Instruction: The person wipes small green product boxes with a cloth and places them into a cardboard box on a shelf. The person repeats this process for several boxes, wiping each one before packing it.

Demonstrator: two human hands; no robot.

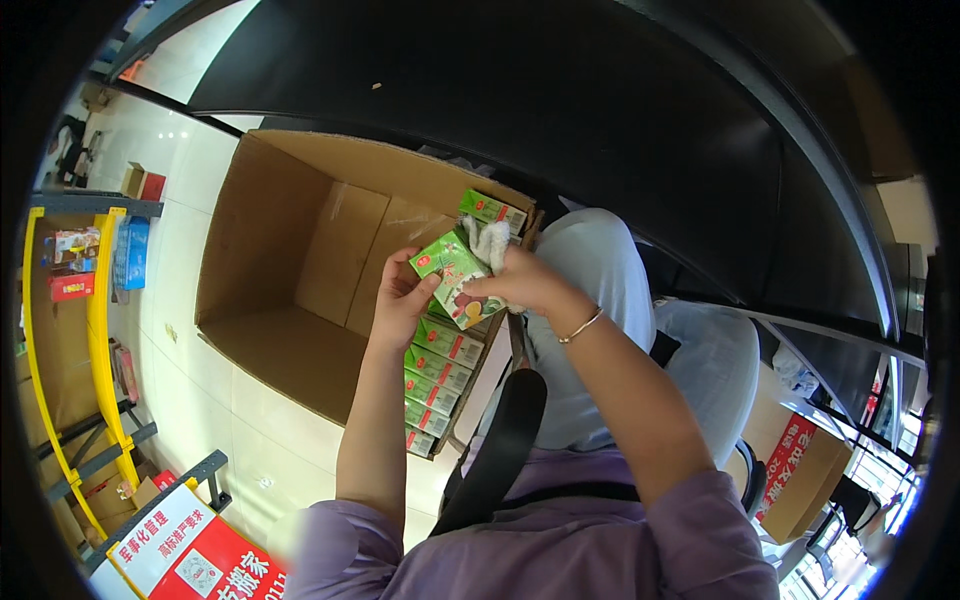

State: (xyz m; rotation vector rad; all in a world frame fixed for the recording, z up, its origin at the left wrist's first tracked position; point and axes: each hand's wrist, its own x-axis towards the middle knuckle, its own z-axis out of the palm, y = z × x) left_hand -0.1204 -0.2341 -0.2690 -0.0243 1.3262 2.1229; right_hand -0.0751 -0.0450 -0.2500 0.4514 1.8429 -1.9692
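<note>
A green carton (455, 278) with a fruit picture is held between my two hands over the right side of a large open cardboard box (262, 265). My left hand (400, 300) grips its left edge with thumb and fingers. At its right edge, my right hand (527, 283) holds the carton and a crumpled white cloth (488, 243), which lies against the carton's face. Several similar green cartons (437, 372) stand in a row along the box's right wall. One more green carton (492, 209) sits at the row's far end.
A black table (480, 80) spans the far side, behind the box. To the left stands a yellow-framed shelf (97, 340) with goods. A red and white sign (190, 550) is at lower left. Another cardboard box (805, 480) stands at right. A black chair armrest (505, 440) is beside my lap.
</note>
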